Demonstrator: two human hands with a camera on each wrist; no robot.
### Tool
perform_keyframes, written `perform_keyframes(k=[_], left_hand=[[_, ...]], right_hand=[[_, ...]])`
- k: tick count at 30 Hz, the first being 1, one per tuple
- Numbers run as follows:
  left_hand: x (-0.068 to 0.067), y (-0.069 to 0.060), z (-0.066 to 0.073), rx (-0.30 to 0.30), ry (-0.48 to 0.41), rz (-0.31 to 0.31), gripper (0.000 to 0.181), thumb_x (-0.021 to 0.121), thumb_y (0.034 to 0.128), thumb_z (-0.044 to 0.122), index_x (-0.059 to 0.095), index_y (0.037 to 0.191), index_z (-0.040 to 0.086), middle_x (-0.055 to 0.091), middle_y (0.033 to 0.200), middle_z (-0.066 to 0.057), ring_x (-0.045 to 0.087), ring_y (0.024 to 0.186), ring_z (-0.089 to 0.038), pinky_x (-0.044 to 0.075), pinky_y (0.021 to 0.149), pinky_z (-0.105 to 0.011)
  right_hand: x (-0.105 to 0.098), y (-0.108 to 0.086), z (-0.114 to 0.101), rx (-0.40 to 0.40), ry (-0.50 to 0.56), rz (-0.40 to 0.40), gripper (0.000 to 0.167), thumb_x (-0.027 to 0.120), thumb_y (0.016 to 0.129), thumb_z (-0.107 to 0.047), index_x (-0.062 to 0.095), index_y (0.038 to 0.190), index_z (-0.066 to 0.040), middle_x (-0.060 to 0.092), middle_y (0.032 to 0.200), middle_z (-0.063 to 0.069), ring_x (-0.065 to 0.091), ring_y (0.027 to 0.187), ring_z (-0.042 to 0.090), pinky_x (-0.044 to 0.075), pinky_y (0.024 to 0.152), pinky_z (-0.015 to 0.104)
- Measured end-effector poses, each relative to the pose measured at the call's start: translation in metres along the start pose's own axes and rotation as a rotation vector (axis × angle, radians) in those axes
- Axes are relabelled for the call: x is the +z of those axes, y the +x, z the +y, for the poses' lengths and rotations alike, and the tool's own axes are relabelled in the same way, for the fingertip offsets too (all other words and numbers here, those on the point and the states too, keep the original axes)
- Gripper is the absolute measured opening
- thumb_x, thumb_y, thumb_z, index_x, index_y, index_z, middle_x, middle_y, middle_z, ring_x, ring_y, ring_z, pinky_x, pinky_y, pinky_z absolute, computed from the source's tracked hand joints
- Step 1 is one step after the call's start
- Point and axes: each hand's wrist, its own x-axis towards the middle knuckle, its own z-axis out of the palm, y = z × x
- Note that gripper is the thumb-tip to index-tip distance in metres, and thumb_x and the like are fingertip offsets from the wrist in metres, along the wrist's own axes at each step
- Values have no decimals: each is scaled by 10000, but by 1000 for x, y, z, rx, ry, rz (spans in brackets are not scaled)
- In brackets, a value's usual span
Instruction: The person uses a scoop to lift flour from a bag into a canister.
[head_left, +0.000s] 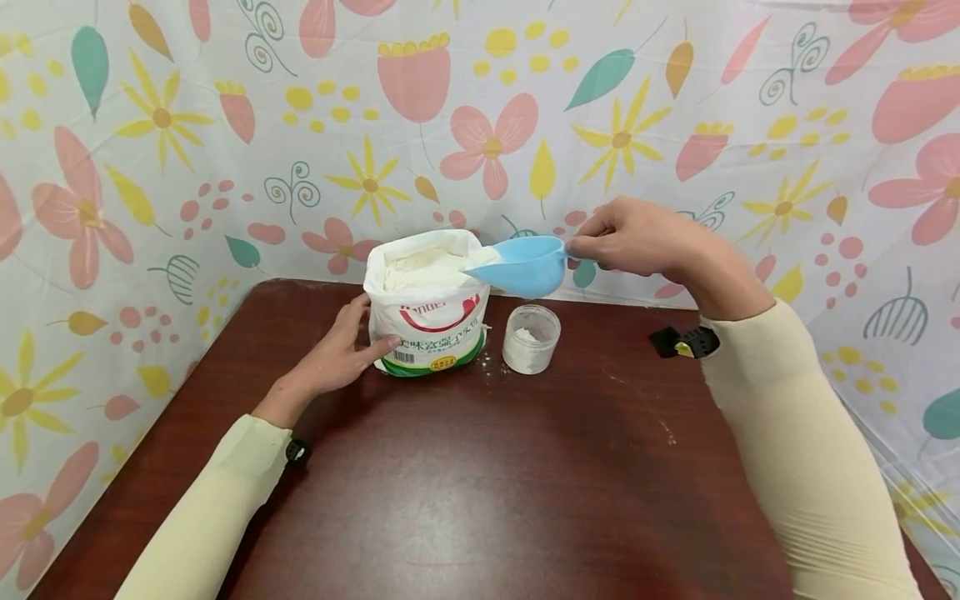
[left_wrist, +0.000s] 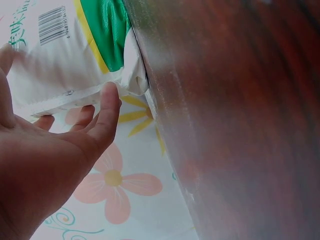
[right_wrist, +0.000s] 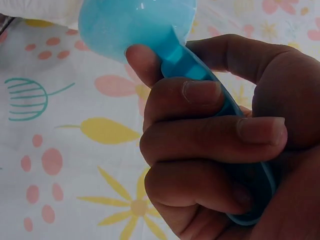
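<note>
One glossy brown table (head_left: 525,483), flecked with powder (head_left: 487,362), stands before flower-patterned cloth (head_left: 492,147).

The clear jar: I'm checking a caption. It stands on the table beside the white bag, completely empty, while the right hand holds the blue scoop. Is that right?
Not quite: the clear jar is not empty; the head view shows white powder in it. The rest stands: it is on the table beside the white bag, and the right hand holds the blue scoop.
</note>
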Motion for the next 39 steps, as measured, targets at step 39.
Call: perform_keyframes(k=[39], left_hand=[[0, 1, 6, -14, -3, -4, 911, 708, 1029, 410, 81, 1686, 337, 246, 1596, -131, 469, 1419, -383, 501, 1076, -589]], right_hand=[[14, -35, 99, 103, 19, -58, 224, 697, 1036, -287, 817, 905, -151, 401, 615, -35, 368, 489, 145, 370, 478, 302]])
